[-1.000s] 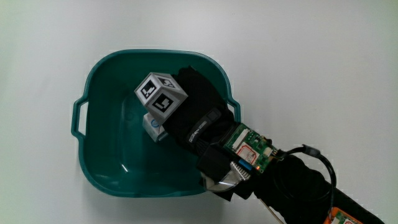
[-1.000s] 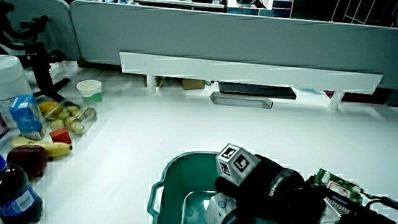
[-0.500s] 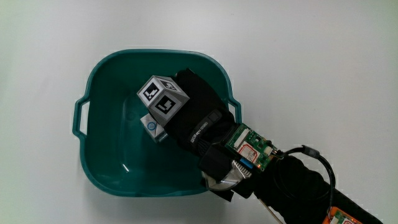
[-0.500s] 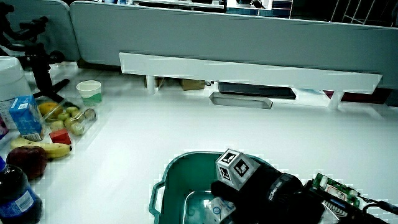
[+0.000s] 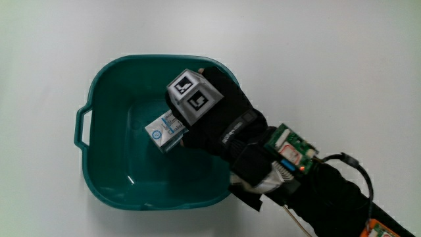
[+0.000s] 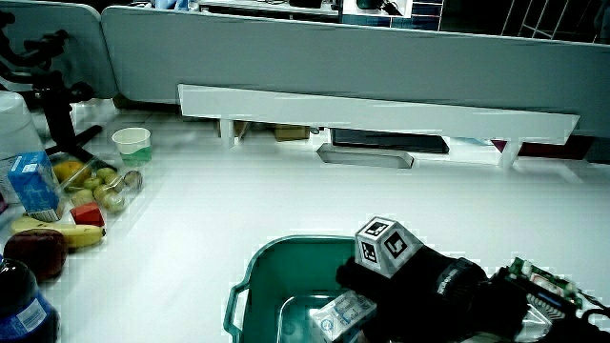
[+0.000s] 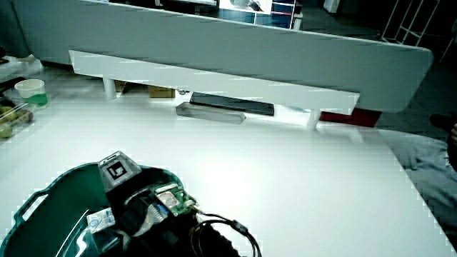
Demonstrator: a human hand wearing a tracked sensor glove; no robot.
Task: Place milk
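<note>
**Gloved hand holds the milk carton inside the teal basin**

The hand [image 5: 214,118] reaches into the teal basin [image 5: 105,178], its forearm [image 5: 329,201] coming in over the basin's rim from the side nearer the person. The back of the hand faces upward, and the patterned cube [image 5: 193,99] on it sits tilted, two of its marked faces showing in the main view. The fingers curl downward into the basin, and the grip is closed around the milk carton [image 5: 165,128], a small white and blue box that juts out from under the hand. The carton lies on its side, low in the basin; whether it touches the basin's floor cannot be told. In a side view the hand [image 6: 419,291] is bent over the basin [image 6: 262,276], with the carton [image 6: 341,314] under the fingers and the cube [image 6: 386,246] standing above the knuckles. A small circuit board [image 5: 289,148] is strapped at the wrist.

The basin stands on the white surface [image 5: 342,59]. Well apart from it, near the surface's edge, a side view shows a banana [image 6: 59,232], a blue carton [image 6: 36,181], a dark bottle with a blue label [image 6: 19,305], a small red block [image 6: 88,213] and a pale cup [image 6: 132,146]. A low grey partition [image 6: 334,57] stands at the surface's end farthest from the person.
</note>
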